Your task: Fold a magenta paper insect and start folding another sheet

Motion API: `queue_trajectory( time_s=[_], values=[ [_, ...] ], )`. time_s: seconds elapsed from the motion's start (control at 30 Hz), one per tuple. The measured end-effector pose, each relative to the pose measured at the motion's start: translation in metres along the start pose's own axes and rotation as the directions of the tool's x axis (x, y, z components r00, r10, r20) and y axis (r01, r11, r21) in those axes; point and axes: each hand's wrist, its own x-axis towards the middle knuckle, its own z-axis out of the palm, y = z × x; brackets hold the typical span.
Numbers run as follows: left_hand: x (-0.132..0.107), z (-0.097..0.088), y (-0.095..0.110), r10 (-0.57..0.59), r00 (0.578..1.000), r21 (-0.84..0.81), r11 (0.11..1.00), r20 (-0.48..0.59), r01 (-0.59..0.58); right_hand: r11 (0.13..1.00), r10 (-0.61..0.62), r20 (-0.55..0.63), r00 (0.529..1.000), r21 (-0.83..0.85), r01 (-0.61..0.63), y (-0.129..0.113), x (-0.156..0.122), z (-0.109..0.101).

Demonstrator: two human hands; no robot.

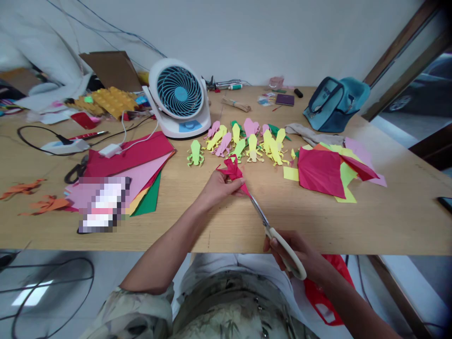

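My left hand (221, 187) pinches a folded piece of red paper (233, 168) above the middle of the table. In my right hand (296, 252) are white-handled scissors (287, 252), with the fingers in the handle loops. The scissor blades (259, 209) point up and left, and their tips meet the lower end of the red paper. Whether the blades are parted there is too small to tell. Just beyond my left hand stand several folded paper figures in yellow, pink and green, among them a light green one (195, 153).
A white fan (180, 96) stands behind the figures. On the left lie stacked coloured sheets (151, 162), a blurred-out phone (106, 205), black scissors (76, 170) and orange paper figures (49, 204). To the right are red and yellow paper pieces (321, 172) and a blue bag (335, 103).
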Motion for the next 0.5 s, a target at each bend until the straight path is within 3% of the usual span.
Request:
queue_trajectory(
  time_s=[0.5],
  values=[
    [0.0005,-0.0018,-0.0035,0.032,0.999,0.006,0.999,-0.005,-0.032,1.0,-0.006,0.001,1.0,0.005,0.006,-0.0024,-0.0009,0.0]
  ],
)
